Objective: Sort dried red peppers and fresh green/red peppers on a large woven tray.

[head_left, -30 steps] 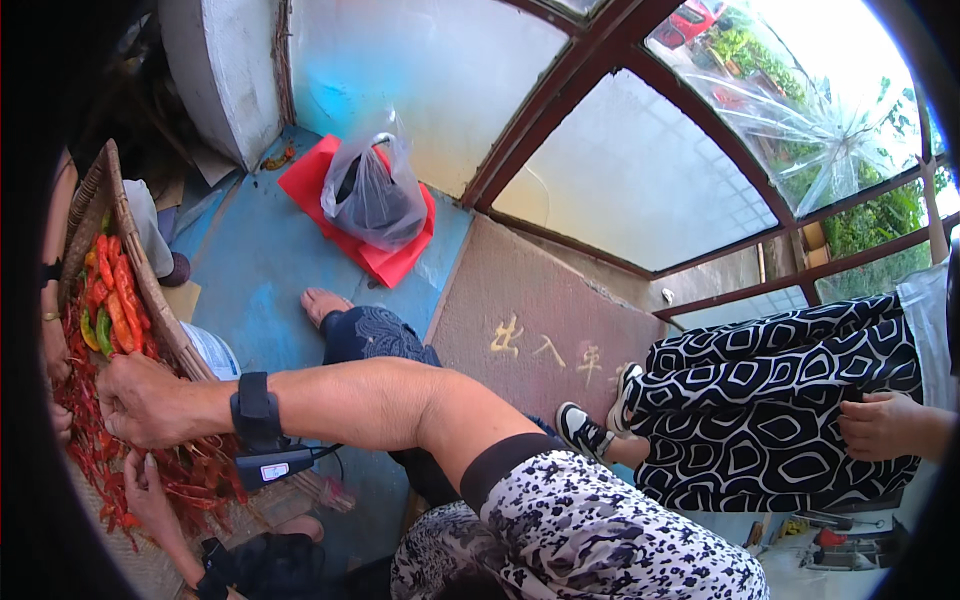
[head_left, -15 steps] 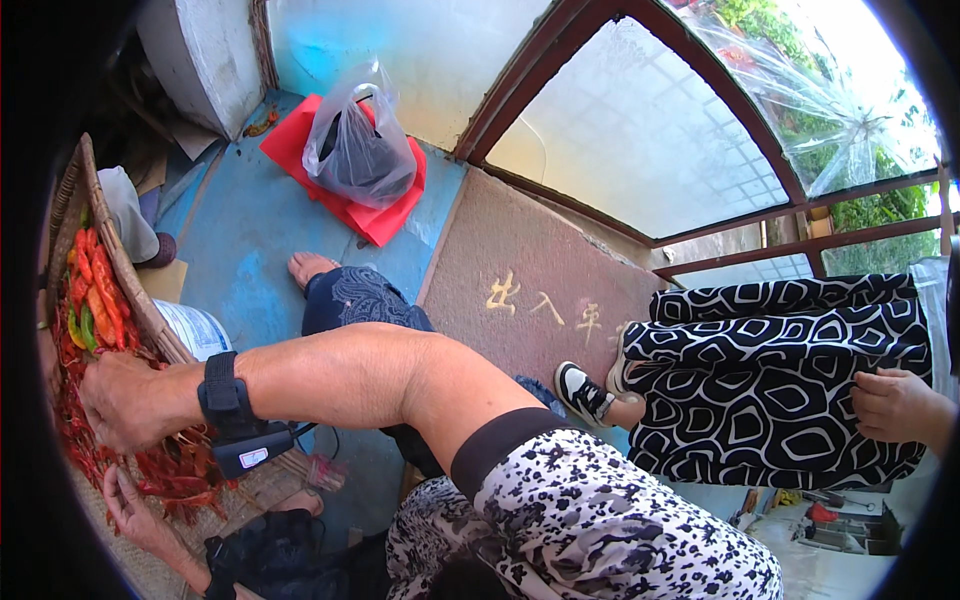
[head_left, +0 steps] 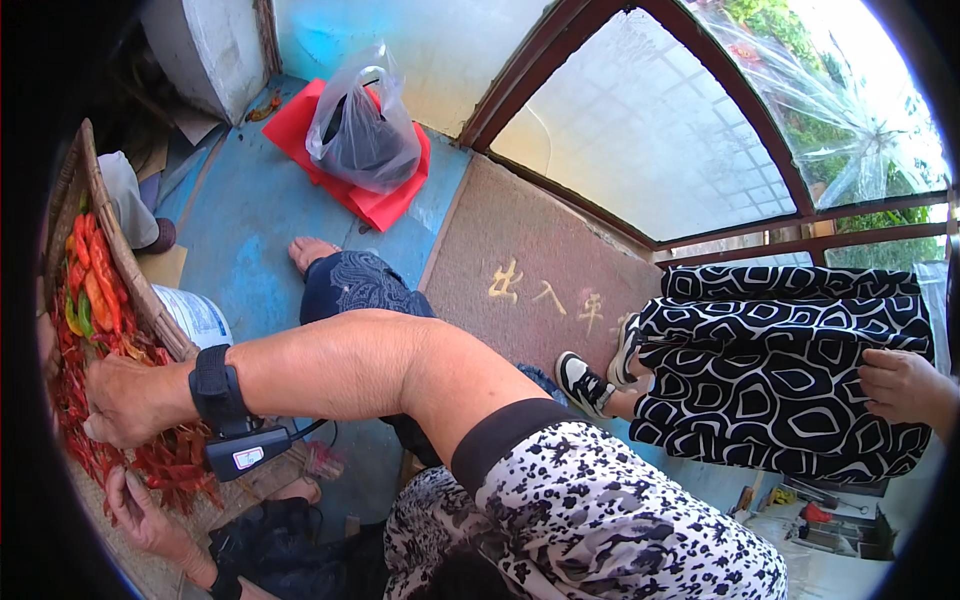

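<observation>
Blue flooring (head_left: 240,210) lies past the basket (head_left: 148,305); slim red peppers (head_left: 180,470) spread under the right hand (head_left: 125,400), fat peppers (head_left: 100,275) just beyond, lengthwise along the basket, farther from the left hand (head_left: 145,515). I can't tell whether either grips anything.

head view: taken from the left lens of a head-worn fisheye pair, facing down. the right forearm (head_left: 320,365) crosses the middle, close to the lens; the wicker basket (head_left: 112,225) is cut by the curved left rim, while the dark red window frame (head_left: 545,68) stands farther off, bowed, upper right.
</observation>
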{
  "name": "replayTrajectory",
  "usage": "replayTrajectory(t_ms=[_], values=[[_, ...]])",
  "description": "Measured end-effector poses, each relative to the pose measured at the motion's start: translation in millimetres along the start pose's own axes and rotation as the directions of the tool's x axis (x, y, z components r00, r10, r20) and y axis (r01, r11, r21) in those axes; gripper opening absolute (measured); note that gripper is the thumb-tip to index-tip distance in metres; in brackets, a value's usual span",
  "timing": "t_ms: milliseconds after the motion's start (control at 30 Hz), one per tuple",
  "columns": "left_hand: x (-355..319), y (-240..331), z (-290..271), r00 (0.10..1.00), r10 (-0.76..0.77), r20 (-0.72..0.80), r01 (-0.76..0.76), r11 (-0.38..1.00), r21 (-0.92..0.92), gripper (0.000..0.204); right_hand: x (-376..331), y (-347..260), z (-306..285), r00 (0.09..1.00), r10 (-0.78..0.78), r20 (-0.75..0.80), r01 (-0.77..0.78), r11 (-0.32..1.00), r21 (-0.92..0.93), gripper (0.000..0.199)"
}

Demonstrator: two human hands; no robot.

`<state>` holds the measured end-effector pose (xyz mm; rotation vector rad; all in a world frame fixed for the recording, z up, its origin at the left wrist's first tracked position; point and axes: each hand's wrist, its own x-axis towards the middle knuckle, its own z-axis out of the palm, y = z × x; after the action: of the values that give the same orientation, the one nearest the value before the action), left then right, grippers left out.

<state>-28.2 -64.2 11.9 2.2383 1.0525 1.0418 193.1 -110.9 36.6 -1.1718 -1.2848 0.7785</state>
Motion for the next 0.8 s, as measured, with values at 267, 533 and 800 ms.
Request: replayTrajectory(t_ms=[267, 533, 800], values=[[-9.7, 6.2, 20.0, 0.981, 0.16, 0.11, -0.159, 0.987, -0.02, 0.017, -1.2, 1.5, -1.4, 0.987, 0.134, 0.091, -0.131, 0.99, -0.046, 0.028], [5.8, 30.2, -14.5, 0.906, 0.381, 0.185, -0.423, 0.845, 0.328, 0.017, 15.9, -22.4, 14.8, 0.991, -0.12, 0.063, 0.126, 0.986, -0.108, 0.015], [11.5, 91.7, 56.2, 0.98, -0.165, 0.115, 0.195, 0.919, -0.342, 0.012, -20.2, -24.7, -54.3, 0.994, 0.104, 0.016, -0.106, 0.988, 0.109, 0.03]])
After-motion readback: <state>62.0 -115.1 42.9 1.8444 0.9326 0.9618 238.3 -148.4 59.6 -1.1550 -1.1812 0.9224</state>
